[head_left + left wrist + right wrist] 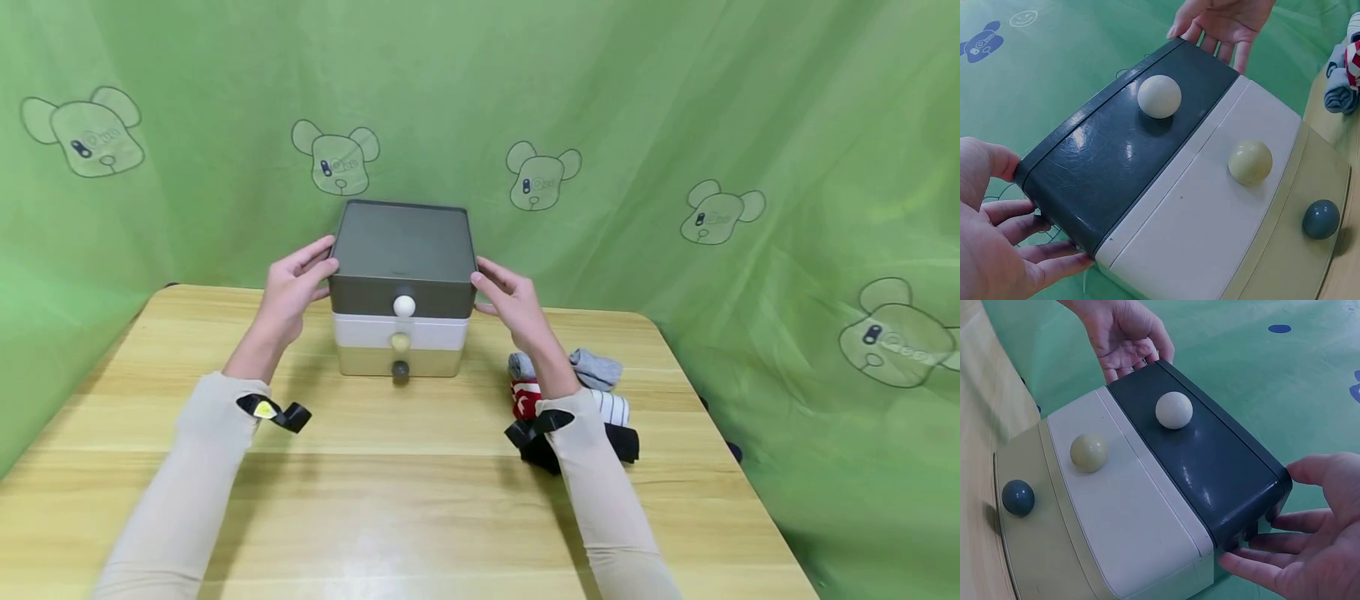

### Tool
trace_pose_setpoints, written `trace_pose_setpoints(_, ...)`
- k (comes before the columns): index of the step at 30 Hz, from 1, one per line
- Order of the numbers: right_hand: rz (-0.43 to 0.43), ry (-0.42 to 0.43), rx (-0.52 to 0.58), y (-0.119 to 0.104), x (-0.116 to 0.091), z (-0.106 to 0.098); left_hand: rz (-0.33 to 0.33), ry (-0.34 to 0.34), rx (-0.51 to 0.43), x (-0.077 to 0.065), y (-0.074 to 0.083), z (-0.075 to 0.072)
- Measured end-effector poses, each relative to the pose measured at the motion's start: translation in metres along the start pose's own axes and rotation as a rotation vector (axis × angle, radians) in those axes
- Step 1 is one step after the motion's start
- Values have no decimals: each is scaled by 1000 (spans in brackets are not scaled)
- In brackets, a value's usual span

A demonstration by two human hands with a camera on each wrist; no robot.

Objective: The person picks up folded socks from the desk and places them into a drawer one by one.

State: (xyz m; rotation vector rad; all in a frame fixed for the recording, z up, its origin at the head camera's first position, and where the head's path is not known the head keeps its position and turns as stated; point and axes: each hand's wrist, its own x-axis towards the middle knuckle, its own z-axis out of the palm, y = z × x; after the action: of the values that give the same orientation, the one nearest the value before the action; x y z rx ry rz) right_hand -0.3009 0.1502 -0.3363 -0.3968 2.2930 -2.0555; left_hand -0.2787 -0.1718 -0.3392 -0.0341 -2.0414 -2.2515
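A small three-tier drawer unit stands at the back of the table. Its top tier [405, 242] is dark grey with a white knob [404, 306], the middle tier [363, 332] is white with a pale yellow knob [1250, 162], and the bottom tier [367, 362] is beige with a dark knob [1018, 498]. My left hand [292, 283] holds the left side of the dark tier, thumb at its upper edge and fingers lower on the side. Opposite it, my right hand [513, 304] holds the right side the same way. All three drawer fronts sit flush.
Right of the unit, partly behind my right forearm, lie several rolled cloth pieces: grey [596, 369], red and white [524, 400], white striped [611, 407] and black [624, 442]. A green curtain [615, 100] with bear drawings hangs close behind the wooden table [360, 500].
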Motion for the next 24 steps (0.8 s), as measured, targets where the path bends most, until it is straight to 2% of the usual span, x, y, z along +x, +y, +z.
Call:
trace_pose_setpoints(10, 35, 75, 36, -2, -6, -4, 23, -19, -3, 1, -3, 13)
trace_pose_setpoints(17, 42, 74, 17, -5, -6, -13, 24, -24, -21, 3, -5, 18)
trace_pose_setpoints(20, -59, 118, -105, -10, -9, -16, 9, -32, -50, 6, -6, 16)
trace_pose_setpoints(24, -304, 227, -230, -17, -22, -9, -41, -53, -103, 13, -6, 8)
